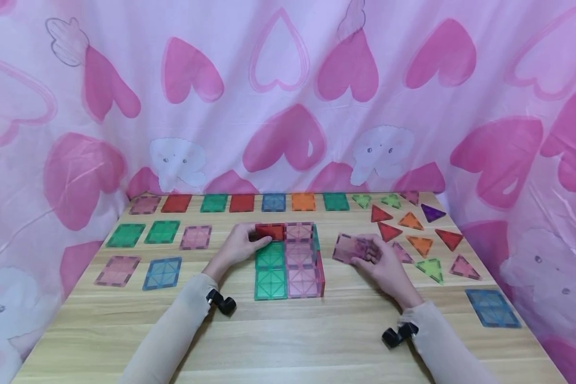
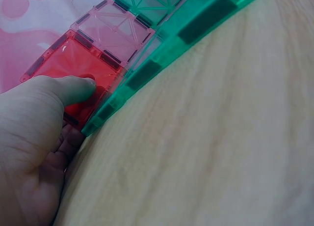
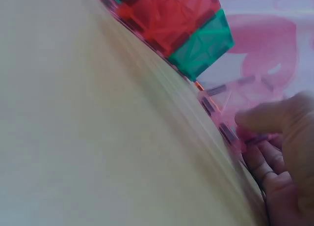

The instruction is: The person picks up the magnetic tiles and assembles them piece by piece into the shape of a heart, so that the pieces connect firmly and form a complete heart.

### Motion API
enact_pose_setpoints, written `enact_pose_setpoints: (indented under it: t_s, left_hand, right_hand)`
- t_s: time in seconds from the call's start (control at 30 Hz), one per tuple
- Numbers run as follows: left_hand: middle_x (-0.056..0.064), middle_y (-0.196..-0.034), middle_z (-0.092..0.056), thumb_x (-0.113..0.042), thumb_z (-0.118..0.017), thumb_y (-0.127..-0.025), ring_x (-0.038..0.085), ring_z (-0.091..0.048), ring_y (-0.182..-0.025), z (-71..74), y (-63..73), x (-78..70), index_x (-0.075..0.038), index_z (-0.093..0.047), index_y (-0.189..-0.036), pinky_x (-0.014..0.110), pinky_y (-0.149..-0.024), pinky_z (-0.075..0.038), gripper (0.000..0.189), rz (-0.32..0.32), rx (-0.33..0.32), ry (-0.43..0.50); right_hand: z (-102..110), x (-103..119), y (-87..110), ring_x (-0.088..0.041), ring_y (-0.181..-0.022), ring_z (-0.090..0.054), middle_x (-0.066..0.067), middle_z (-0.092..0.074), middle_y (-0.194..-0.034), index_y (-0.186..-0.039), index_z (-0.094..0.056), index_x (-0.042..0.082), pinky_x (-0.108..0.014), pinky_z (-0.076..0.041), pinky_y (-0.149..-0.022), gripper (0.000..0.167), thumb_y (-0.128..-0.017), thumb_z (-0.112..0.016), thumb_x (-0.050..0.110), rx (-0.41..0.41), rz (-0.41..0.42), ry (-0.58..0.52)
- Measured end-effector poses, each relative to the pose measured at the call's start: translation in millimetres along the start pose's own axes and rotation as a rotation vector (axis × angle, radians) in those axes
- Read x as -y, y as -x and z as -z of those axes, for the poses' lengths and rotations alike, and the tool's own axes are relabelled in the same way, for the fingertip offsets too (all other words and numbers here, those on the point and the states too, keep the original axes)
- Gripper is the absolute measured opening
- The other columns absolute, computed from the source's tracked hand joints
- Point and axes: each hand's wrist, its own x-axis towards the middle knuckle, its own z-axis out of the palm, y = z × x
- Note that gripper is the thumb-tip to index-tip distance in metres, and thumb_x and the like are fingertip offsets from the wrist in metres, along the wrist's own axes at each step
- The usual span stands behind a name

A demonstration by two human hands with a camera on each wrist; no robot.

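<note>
A base of translucent magnetic tiles lies mid-table, with green tiles (image 1: pixel 271 271) on its left and pink tiles (image 1: pixel 302 274) on its right. Upright tiles line its back and right sides: a red tile (image 1: pixel 277 230) and a pink tile (image 1: pixel 299 231) at the back, a green tile (image 3: pixel 203 45) and another red one (image 3: pixel 171 17) on the right. My left hand (image 1: pixel 240 245) pinches the red back tile, its thumb (image 2: pixel 76 90) on the front face. To the right of the base, my right hand (image 1: pixel 381 264) holds a loose pink square tile (image 1: pixel 346 248) between thumb and fingers, apart from the structure.
Square tiles, among them a blue one (image 1: pixel 162 273), lie in rows at the left and along the back. Several triangle tiles, such as a purple one (image 1: pixel 432 213), are spread at the back right. Another blue square (image 1: pixel 493 308) lies near the right edge. A pink curtain (image 1: pixel 288 133) hangs behind.
</note>
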Motion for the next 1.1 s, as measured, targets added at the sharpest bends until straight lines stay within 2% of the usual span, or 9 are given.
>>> enact_pose_setpoints:
  t_s: [0.1,0.2,0.37,0.47,0.53,0.7,0.8,1.0,1.1]
  left_hand:
    - [-0.001,-0.111,-0.082,-0.028,-0.080,-0.106,0.019,-0.070,-0.097,-0.2,0.8,-0.7,-0.017,-0.084,-0.120,0.042,-0.091,-0.059,0.018,0.000,0.002,-0.004]
    - [-0.002,-0.110,-0.082,-0.030,-0.080,-0.106,0.019,-0.069,-0.095,-0.5,1.5,1.0,-0.017,-0.084,-0.119,0.041,-0.089,-0.058,0.019,0.002,0.003,-0.014]
    - [-0.002,-0.109,-0.081,-0.030,-0.080,-0.106,0.020,-0.069,-0.094,-2.1,2.0,2.6,-0.018,-0.085,-0.118,0.040,-0.087,-0.058,0.018,0.002,0.008,-0.016]
    - [-0.002,-0.110,-0.082,-0.029,-0.080,-0.106,0.018,-0.070,-0.096,-1.7,1.9,0.8,-0.017,-0.085,-0.119,0.040,-0.089,-0.059,0.018,-0.003,0.009,-0.011]
    - [-0.002,-0.112,-0.082,-0.029,-0.080,-0.106,0.016,-0.071,-0.099,-0.8,1.6,-0.8,-0.017,-0.085,-0.120,0.041,-0.092,-0.060,0.018,-0.012,0.008,-0.010]
    - [-0.002,-0.111,-0.082,-0.028,-0.080,-0.106,0.016,-0.073,-0.101,0.7,1.1,-2.8,-0.017,-0.085,-0.119,0.040,-0.093,-0.060,0.018,-0.015,-0.001,-0.005]
    - [-0.002,-0.110,-0.082,-0.029,-0.080,-0.106,0.015,-0.072,-0.099,0.5,0.9,-1.9,-0.017,-0.085,-0.119,0.038,-0.091,-0.060,0.018,-0.010,-0.001,-0.010]
    - [-0.003,-0.108,-0.082,-0.029,-0.080,-0.106,0.015,-0.073,-0.098,0.4,0.0,-1.5,-0.017,-0.085,-0.117,0.040,-0.091,-0.060,0.017,-0.010,-0.004,-0.001]
    - [-0.003,-0.110,-0.082,-0.029,-0.081,-0.105,0.015,-0.073,-0.101,1.1,0.2,-0.7,-0.017,-0.085,-0.117,0.042,-0.094,-0.060,0.017,-0.018,-0.006,-0.002]
  right_hand:
    - [5.9,4.2,20.4,-0.011,-0.111,-0.070,-0.012,-0.076,-0.126,-0.138,-0.069,0.006,-0.018,-0.057,-0.094,0.047,-0.096,-0.089,0.010,0.032,-0.005,0.070]
    - [9.6,7.9,37.0,-0.012,-0.104,-0.069,-0.006,-0.076,-0.118,-0.131,-0.074,0.010,-0.022,-0.056,-0.090,0.039,-0.096,-0.090,0.014,0.092,-0.008,0.091]
    - [9.9,12.7,56.6,-0.016,-0.104,-0.070,-0.001,-0.078,-0.116,-0.122,-0.077,0.019,-0.026,-0.055,-0.092,0.028,-0.096,-0.088,0.013,0.228,0.063,0.002]
    - [0.3,18.2,62.1,-0.019,-0.102,-0.071,-0.001,-0.079,-0.112,-0.118,-0.079,0.020,-0.028,-0.055,-0.092,0.026,-0.096,-0.087,0.010,0.305,0.122,-0.066]
    - [-10.3,23.2,62.8,-0.020,-0.100,-0.071,-0.001,-0.079,-0.109,-0.115,-0.080,0.020,-0.028,-0.055,-0.091,0.024,-0.096,-0.088,0.008,0.329,0.152,-0.099]
    - [-37.7,35.3,60.8,-0.019,-0.093,-0.066,0.000,-0.076,-0.105,-0.108,-0.083,0.024,-0.029,-0.055,-0.081,0.020,-0.094,-0.091,0.014,0.270,0.164,-0.087]
    - [-49.4,41.9,60.1,-0.020,-0.085,-0.063,0.000,-0.073,-0.100,-0.105,-0.082,0.025,-0.030,-0.053,-0.072,0.020,-0.091,-0.094,0.016,0.210,0.131,-0.062]
    - [-61.7,50.2,56.4,-0.020,-0.079,-0.056,-0.001,-0.064,-0.092,-0.105,-0.068,0.023,-0.026,-0.047,-0.067,0.037,-0.086,-0.099,0.018,0.102,-0.016,-0.017]
    - [-65.6,52.6,53.3,-0.022,-0.086,-0.058,-0.002,-0.066,-0.100,-0.117,-0.066,0.018,-0.025,-0.048,-0.071,0.049,-0.083,-0.101,0.016,0.087,-0.038,-0.008]
